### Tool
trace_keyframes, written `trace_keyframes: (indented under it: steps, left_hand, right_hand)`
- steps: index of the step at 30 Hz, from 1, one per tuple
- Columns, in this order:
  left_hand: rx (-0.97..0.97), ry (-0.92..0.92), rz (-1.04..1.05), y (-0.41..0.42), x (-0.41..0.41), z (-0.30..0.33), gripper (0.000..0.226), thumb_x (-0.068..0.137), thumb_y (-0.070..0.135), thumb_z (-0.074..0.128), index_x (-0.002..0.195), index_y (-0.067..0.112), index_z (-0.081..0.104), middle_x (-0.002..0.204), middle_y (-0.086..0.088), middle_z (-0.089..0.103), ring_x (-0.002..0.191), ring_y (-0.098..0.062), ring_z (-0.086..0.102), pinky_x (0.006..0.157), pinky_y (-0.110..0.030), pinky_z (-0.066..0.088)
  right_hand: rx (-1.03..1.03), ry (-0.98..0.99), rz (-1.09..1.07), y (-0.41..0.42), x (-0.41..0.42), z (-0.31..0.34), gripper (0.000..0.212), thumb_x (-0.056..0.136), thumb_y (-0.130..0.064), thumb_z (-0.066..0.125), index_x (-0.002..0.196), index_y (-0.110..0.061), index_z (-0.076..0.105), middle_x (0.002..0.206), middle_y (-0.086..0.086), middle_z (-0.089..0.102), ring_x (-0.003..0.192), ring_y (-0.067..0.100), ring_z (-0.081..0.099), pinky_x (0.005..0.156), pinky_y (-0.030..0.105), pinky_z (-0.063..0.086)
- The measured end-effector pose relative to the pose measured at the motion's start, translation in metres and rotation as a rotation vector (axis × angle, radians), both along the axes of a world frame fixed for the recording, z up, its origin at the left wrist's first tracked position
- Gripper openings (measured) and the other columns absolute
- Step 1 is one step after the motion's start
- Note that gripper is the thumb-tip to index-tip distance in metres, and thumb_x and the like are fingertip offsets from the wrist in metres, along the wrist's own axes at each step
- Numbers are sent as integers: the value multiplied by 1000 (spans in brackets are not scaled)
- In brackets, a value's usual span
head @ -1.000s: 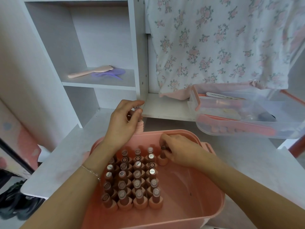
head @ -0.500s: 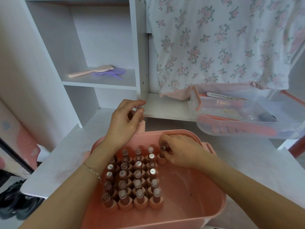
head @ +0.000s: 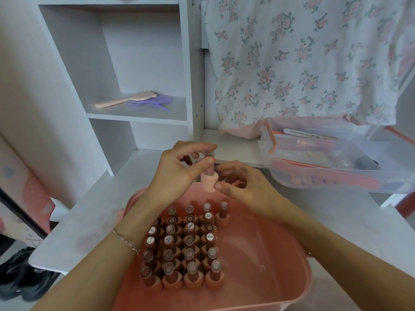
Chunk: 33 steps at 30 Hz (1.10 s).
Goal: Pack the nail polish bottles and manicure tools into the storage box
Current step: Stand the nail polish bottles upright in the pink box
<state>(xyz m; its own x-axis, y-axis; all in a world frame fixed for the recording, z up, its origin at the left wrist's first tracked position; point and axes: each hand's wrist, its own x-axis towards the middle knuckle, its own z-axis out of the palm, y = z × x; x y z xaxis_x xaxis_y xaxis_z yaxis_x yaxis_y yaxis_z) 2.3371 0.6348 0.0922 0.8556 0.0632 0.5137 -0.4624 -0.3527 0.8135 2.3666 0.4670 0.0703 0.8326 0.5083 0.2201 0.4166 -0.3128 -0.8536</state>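
Observation:
A pink storage box sits on the white desk in front of me. Several nail polish bottles stand in rows in its left half, and one lone bottle starts a further column at the back. Above the box's far rim my left hand pinches the cap of a pale pink bottle held upright. My right hand has its fingers curled at that bottle's base, thumb touching it. A clear tray of manicure tools rests at the right, with a nail file on top.
A white shelf unit rises behind the desk, holding a pink hairbrush and a purple comb. A floral garment hangs at the upper right. Black shoes lie on the floor at the left.
My right hand let go of the lone bottle in the box and rose to the base of the pale pink bottle that my left hand holds.

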Motion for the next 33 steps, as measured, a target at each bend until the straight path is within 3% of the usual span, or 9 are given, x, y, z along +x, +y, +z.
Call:
trace_keyframes:
  steps: [7, 11, 14, 17, 19, 21, 25, 30, 33]
  left_hand:
    - [-65, 15, -72, -7, -1, -2, 34, 76, 7, 70, 92, 36, 65, 82, 12, 65, 83, -15, 53, 71, -16, 40]
    - [-56, 55, -28, 1, 4, -3, 22, 86, 19, 60, 99, 37, 60, 91, 0, 66, 85, -5, 57, 75, -9, 42]
    - [183, 121, 67, 5, 11, -15, 16, 85, 17, 62, 93, 31, 65, 90, 6, 63, 82, 0, 55, 74, -6, 39]
    - [494, 167, 22, 4, 16, -28, 20, 84, 23, 63, 104, 22, 67, 100, 9, 58, 92, -2, 53, 82, -12, 36]
    - [647, 187, 3, 5, 20, -34, 30, 86, 30, 60, 115, 22, 63, 110, 7, 56, 102, -6, 51, 88, -19, 35]
    - [724, 222, 29, 7, 22, -36, 31, 88, 34, 57, 116, 24, 63, 112, 5, 60, 104, -10, 54, 88, -24, 40]
    - [709, 321, 120, 8, 20, -37, 26, 87, 46, 54, 94, 30, 73, 87, 7, 71, 82, -13, 62, 73, -31, 49]
    - [725, 334, 116, 9, 21, -39, 28, 88, 47, 52, 92, 29, 72, 85, 10, 71, 79, -11, 61, 71, -29, 48]
    - [721, 332, 103, 12, 22, -39, 29, 88, 47, 52, 87, 27, 73, 80, 8, 70, 74, -11, 60, 69, -29, 48]
  right_hand:
    - [-10, -44, -9, 5, -4, 5, 17, 82, -22, 65, 96, -13, 63, 90, 5, 67, 81, 18, 62, 77, 32, 47]
    - [-158, -73, 24, -13, -5, 11, 11, 83, -20, 60, 88, -11, 58, 86, 5, 64, 79, 23, 61, 77, 35, 50]
    - [-344, -127, 42, -30, -7, 15, 16, 77, -28, 58, 84, -14, 53, 81, 1, 62, 78, 18, 60, 74, 30, 48]
    - [-513, -149, 147, -34, -10, 14, 11, 75, -25, 59, 76, -25, 48, 73, -8, 55, 70, 6, 54, 67, 19, 44]
    - [-641, -182, 216, -29, -11, 8, 22, 76, -25, 59, 67, -31, 40, 70, -11, 49, 67, 6, 49, 64, 19, 40]
    - [-750, -205, 212, -22, -8, 1, 27, 78, -27, 56, 64, -32, 34, 68, -12, 46, 69, 11, 48, 62, 26, 36]
    - [-858, -213, 189, -12, -3, -7, 28, 81, -32, 53, 60, -28, 36, 64, -12, 44, 69, 16, 48, 62, 25, 31]
    - [-878, -217, 214, -11, -8, -13, 6, 82, -20, 57, 77, -16, 57, 83, 1, 60, 77, 19, 54, 65, 25, 37]
    - [-931, -247, 218, -11, -11, -14, 15, 83, -19, 55, 91, -10, 64, 93, 6, 64, 85, 22, 57, 70, 31, 44]
